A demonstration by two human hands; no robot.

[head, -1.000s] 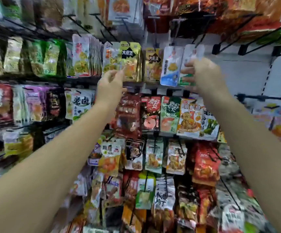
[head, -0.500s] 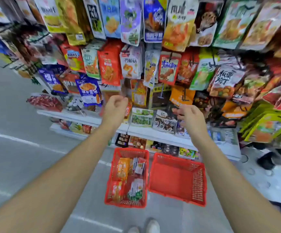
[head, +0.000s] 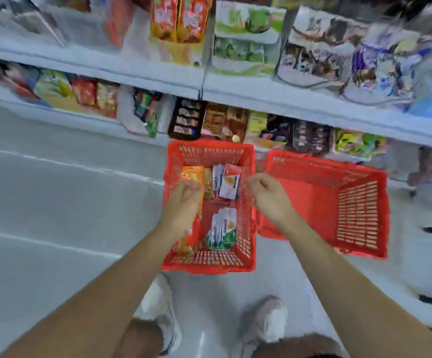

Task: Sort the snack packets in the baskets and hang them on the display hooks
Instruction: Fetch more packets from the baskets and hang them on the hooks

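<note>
down on the floor (head: 54,192) sits our left basket (head: 209,262), with snack packets (head: 221,228) lying inside and an orange packet (head: 193,174) at its far left. our left hand (head: 184,200) hovers over that orange packet, grip loosely curled and holding nothing. our right hand (head: 269,197), its grip just as loose and bare, hangs above where the two rims nearly meet. just beside it stands the right basket (head: 359,215).

left hand (head: 184,200), right hand (head: 266,195) lowered from shelves, over basket (head: 209,264)
</note>
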